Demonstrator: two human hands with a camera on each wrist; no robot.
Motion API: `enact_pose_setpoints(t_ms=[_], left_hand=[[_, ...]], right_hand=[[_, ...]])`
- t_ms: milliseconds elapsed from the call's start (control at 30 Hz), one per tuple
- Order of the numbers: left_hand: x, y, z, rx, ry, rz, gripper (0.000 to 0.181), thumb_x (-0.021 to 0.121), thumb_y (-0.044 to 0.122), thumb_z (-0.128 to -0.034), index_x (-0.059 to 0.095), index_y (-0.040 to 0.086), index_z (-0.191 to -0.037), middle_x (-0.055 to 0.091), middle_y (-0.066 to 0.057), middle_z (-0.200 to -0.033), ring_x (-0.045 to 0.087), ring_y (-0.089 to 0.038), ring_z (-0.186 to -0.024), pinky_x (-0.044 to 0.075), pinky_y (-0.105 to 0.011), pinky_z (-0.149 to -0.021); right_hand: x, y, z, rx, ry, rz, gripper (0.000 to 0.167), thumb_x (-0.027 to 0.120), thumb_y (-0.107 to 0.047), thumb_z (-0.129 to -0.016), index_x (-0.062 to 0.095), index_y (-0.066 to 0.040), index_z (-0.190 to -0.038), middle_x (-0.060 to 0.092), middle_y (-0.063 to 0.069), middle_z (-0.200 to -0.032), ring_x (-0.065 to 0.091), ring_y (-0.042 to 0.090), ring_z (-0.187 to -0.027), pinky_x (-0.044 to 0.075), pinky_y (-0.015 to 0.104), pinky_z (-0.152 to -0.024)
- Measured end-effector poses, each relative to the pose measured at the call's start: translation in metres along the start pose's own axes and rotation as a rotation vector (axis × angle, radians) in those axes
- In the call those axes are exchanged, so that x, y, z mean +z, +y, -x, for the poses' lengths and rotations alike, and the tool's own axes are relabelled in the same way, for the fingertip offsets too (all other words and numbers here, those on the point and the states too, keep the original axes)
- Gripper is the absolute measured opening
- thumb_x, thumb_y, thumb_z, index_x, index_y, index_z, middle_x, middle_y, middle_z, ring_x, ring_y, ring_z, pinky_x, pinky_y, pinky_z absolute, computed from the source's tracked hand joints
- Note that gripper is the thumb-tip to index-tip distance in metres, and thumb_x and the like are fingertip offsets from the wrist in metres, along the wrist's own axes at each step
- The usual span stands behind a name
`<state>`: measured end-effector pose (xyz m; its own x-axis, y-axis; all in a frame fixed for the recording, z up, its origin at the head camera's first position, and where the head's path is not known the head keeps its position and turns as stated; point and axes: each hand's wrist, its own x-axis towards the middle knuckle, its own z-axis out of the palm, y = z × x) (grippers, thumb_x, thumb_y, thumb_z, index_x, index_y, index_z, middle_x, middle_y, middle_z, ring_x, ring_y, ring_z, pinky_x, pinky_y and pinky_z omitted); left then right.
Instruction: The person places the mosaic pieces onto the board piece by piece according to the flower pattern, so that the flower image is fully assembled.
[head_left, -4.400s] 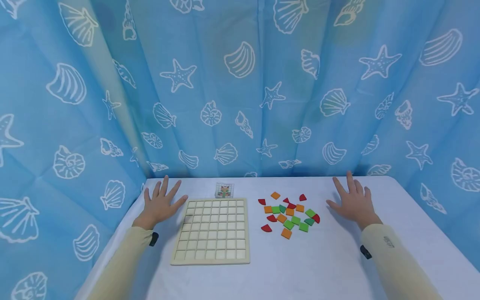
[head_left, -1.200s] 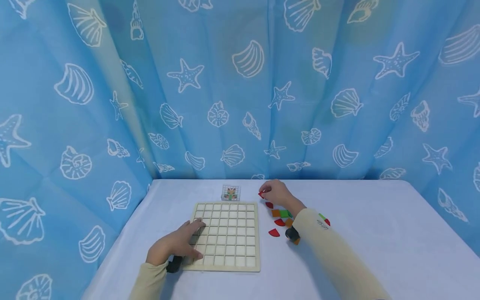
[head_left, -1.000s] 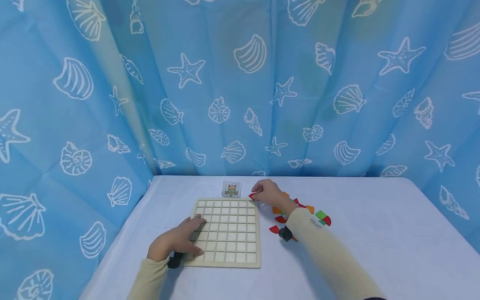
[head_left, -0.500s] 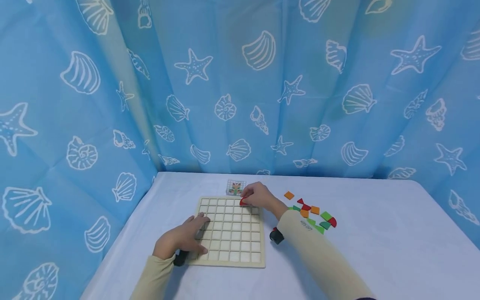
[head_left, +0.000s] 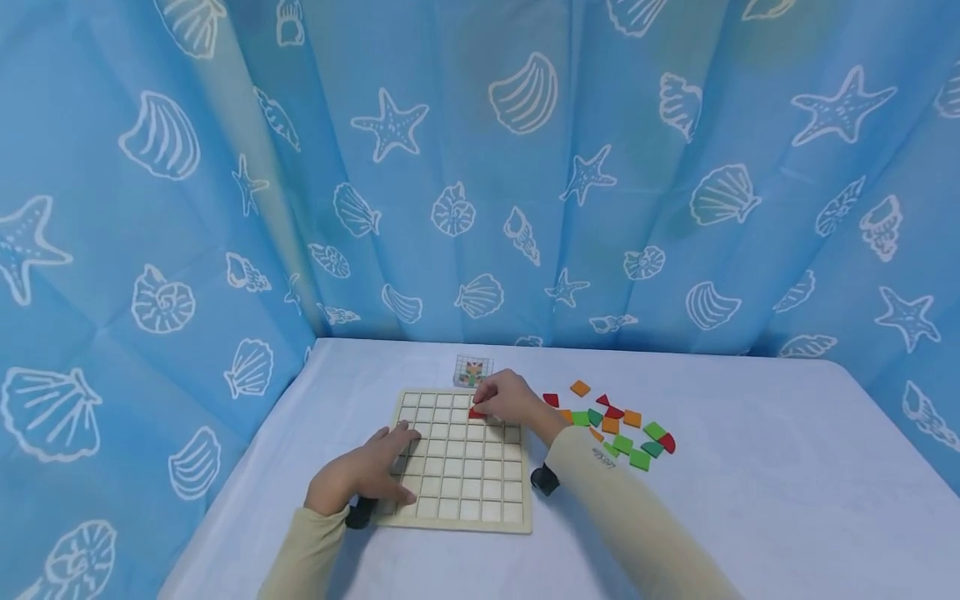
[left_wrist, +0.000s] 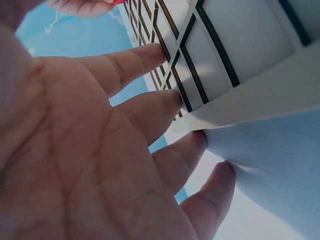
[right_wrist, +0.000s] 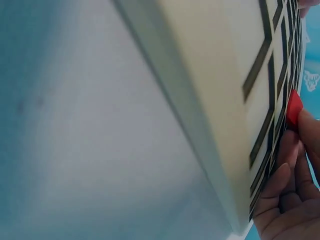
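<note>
Across the white surface [head_left: 750,508], in the head view, a gridded board [head_left: 452,488] lies before the person, with loose tiles [head_left: 622,444] to its right, presumably within easy reach of the right hand [head_left: 508,397]. That hand pinches a red piece [head_left: 476,412] at the board's far rows; a fingertip grip suits so small and flat a thing. The left hand [head_left: 363,475], fingers straight and apart, rests along the board's left side, seemingly to steady it. Just behind the board sits a patterned card [head_left: 474,371], likely placed for easy viewing. The right sleeve [head_left: 622,500] and wrist cut across some tiles.

Left wrist view: the index fingertip [left_wrist: 159,52] touches the grid and other fingertips lie at the rim; the thumb is out of sight.

Right wrist view: the board's side looms close, while thumb and fingers clasp the red piece near the right edge. At so slanted an angle, its exact cell is hard to tell.
</note>
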<state>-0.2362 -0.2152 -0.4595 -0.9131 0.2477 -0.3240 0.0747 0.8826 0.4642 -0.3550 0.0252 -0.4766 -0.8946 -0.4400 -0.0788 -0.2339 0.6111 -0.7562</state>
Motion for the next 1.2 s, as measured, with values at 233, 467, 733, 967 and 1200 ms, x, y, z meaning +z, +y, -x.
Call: enact_pose_setpoints(t_ms=[233,467,733,967,1200], left_hand=[[-0.006,0.002,0.0,0.017,0.008,-0.011,0.089,0.089,0.022,-0.073,0.041,0.01,-0.147,0.022,-0.019,-0.163,0.014,-0.044,-0.15,0.024,-0.062,-0.117],[-0.005,0.001,0.001,0.016,0.004,-0.009,0.088,0.088,0.023,-0.074,0.041,0.01,-0.147,0.021,-0.019,-0.163,0.013,-0.044,-0.15,0.023,-0.062,-0.117],[-0.003,0.003,0.005,0.004,-0.001,0.017,0.088,0.087,0.02,-0.0741,0.04,0.009,-0.148,0.021,-0.02,-0.163,0.013,-0.045,-0.15,0.022,-0.061,-0.118],[-0.002,0.002,0.004,0.003,-0.008,0.022,0.088,0.087,0.019,-0.0747,0.039,0.009,-0.148,0.019,-0.019,-0.163,0.013,-0.044,-0.15,0.023,-0.062,-0.117],[-0.001,0.001,0.004,-0.007,-0.006,0.046,0.088,0.087,0.018,-0.0752,0.039,0.009,-0.149,0.018,-0.018,-0.164,0.012,-0.044,-0.151,0.023,-0.061,-0.117]], right_hand=[[-0.004,-0.003,-0.001,0.031,-0.038,0.054,0.005,0.073,-0.016,-0.09,0.076,-0.015,-0.087,0.07,-0.003,-0.086,0.059,0.012,-0.084,0.053,0.031,-0.082],[-0.003,-0.004,0.003,0.042,-0.047,0.006,0.006,0.071,-0.013,-0.091,0.076,-0.013,-0.09,0.07,-0.001,-0.089,0.06,0.013,-0.084,0.053,0.032,-0.083],[0.001,-0.002,0.006,0.058,-0.056,-0.03,0.005,0.069,-0.012,-0.091,0.075,-0.012,-0.09,0.069,0.002,-0.095,0.057,0.016,-0.087,0.051,0.031,-0.08],[0.002,0.003,0.006,0.051,-0.058,-0.069,0.005,0.07,-0.012,-0.089,0.075,-0.012,-0.09,0.069,0.002,-0.098,0.058,0.017,-0.09,0.051,0.03,-0.079],[0.001,0.005,0.003,0.071,-0.072,-0.064,0.004,0.071,-0.014,-0.09,0.075,-0.013,-0.09,0.068,0.001,-0.099,0.057,0.018,-0.091,0.051,0.031,-0.08]])
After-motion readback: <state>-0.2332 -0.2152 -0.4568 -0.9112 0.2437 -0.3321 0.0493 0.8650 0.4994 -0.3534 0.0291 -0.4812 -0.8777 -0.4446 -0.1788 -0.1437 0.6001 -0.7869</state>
